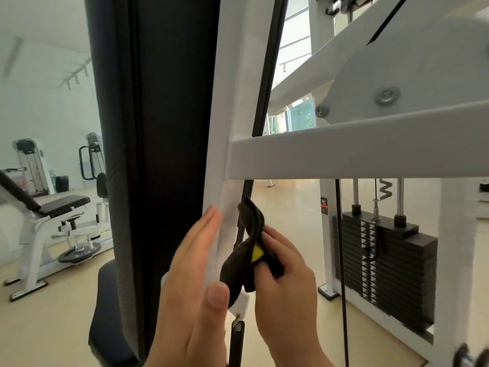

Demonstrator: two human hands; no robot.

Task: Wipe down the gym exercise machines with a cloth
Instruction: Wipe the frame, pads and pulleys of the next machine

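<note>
A white gym machine (344,154) fills the view, its tall black back pad (164,128) standing just left of the white upright post (232,115). A black weight stack (391,260) sits low at the right. The left hand (190,282) lies flat against the post, fingers straight and together. The right hand (285,282) grips a dark cloth (248,250) with a yellow tag (257,253), holding it against the black strap (267,88) that runs down beside the post.
</note>
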